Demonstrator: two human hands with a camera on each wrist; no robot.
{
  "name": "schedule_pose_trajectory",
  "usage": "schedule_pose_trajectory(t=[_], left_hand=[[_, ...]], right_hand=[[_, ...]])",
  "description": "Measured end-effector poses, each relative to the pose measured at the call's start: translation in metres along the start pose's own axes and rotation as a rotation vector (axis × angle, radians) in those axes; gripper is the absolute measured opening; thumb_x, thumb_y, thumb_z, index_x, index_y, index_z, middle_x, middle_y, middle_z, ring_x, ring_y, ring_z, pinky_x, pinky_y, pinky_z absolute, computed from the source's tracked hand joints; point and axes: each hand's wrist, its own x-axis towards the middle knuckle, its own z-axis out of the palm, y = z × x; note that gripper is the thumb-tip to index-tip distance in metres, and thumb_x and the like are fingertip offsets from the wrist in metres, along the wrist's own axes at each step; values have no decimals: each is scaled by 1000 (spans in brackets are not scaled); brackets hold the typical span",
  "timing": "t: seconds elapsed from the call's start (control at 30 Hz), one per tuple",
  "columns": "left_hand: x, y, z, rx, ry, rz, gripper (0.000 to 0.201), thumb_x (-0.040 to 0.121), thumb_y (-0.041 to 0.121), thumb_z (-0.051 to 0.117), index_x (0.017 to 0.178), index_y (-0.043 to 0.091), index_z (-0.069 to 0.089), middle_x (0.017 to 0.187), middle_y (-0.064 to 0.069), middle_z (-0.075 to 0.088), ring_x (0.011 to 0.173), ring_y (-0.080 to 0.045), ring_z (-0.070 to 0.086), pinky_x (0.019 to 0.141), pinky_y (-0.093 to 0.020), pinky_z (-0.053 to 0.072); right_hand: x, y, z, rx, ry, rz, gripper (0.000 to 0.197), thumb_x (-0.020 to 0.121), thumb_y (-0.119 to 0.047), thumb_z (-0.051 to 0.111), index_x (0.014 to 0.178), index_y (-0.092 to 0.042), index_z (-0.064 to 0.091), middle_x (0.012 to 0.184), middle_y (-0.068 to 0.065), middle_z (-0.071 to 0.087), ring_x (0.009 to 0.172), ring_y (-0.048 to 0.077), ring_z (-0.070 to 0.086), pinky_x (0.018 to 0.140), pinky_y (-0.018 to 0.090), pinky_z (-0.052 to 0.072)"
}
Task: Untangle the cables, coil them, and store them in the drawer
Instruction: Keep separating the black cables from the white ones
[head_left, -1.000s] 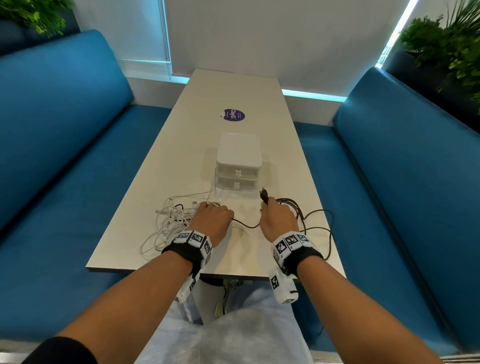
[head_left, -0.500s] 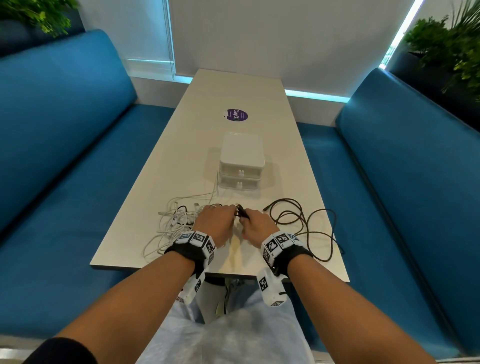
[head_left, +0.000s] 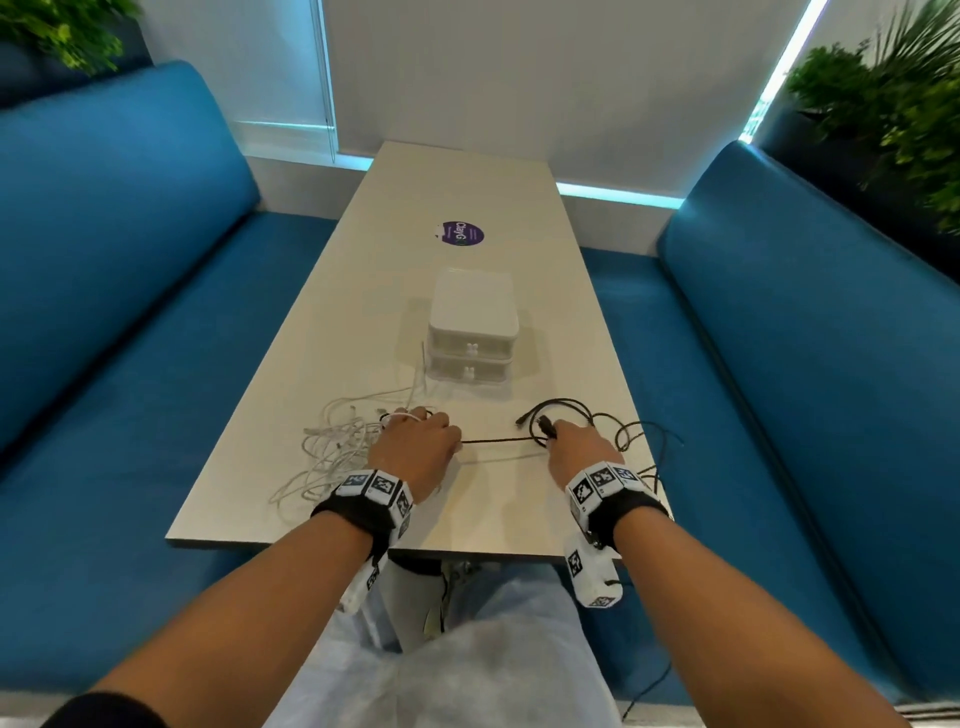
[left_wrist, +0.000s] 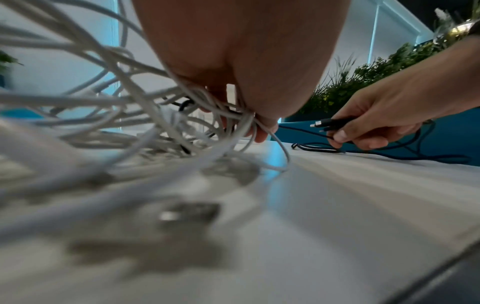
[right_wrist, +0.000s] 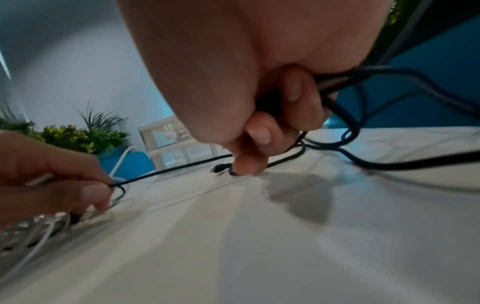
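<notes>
A tangle of white cables (head_left: 332, 447) lies on the near left of the table (head_left: 493, 499). My left hand (head_left: 415, 447) rests on its right edge, fingers curled round several white strands (left_wrist: 233, 117). A black cable (head_left: 498, 440) runs taut from that hand to my right hand (head_left: 576, 447), which pinches it near its plug (head_left: 544, 425); the plug (left_wrist: 330, 123) shows in the left wrist view. More black loops (head_left: 623, 436) lie beyond the right hand. The white two-drawer box (head_left: 472, 332) stands shut behind both hands, also in the right wrist view (right_wrist: 166, 144).
A purple round sticker (head_left: 460, 234) lies on the far half of the table. Blue sofas (head_left: 104, 322) flank the table on both sides. Black cable hangs over the table's right edge (head_left: 657, 483). Plants (head_left: 893, 104) stand behind the sofas.
My right hand has moved right, away from the left hand, drawing a length of black cable out straight between them. The left hand stays on the white tangle.
</notes>
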Motion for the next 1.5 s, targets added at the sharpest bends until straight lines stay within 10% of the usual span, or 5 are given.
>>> schedule_pose_trajectory(t=[0.37, 0.6, 0.9, 1.17, 1.5], left_hand=[[1, 8, -4, 73, -49, -16, 27, 104, 28, 39, 108, 20, 64, 102, -1, 62, 101, -28, 59, 89, -42, 40], [1, 8, 2, 48, -32, 40, 21, 104, 29, 43, 110, 23, 61, 99, 0, 60, 100, -28, 58, 87, -41, 42], [1, -2, 4, -34, 57, 53, 28, 103, 34, 44, 106, 15, 65, 105, -2, 59, 104, -27, 52, 78, -40, 43], [-4, -3, 14, 64, 169, 51, 7, 79, 19, 76, 80, 18, 70, 83, 2, 62, 81, -26, 56, 70, -39, 47], [-4, -8, 12, 44, 126, -7, 21, 97, 34, 55, 93, 22, 71, 91, 2, 63, 91, -29, 58, 82, -44, 43]], right_hand=[[-8, -38, 19, 237, 146, -125, 58, 106, -35, 26, 157, -22, 2, 99, 16, 65, 84, 33, 64, 71, 39, 52], [-9, -47, 21, 303, -6, -329, 30, 102, -30, 39, 125, -17, 54, 100, 14, 66, 90, 33, 63, 75, 40, 52], [-8, -48, 27, 405, -40, -295, 15, 99, -37, 51, 93, -24, 57, 80, -1, 58, 78, 22, 55, 65, 31, 38], [7, -10, 14, 321, -69, -117, 27, 97, -37, 52, 114, -20, 65, 88, 2, 64, 80, 23, 60, 60, 27, 39], [9, 11, 6, 237, 11, 21, 29, 101, -29, 43, 118, -14, 61, 105, 11, 67, 90, 29, 62, 70, 30, 46]])
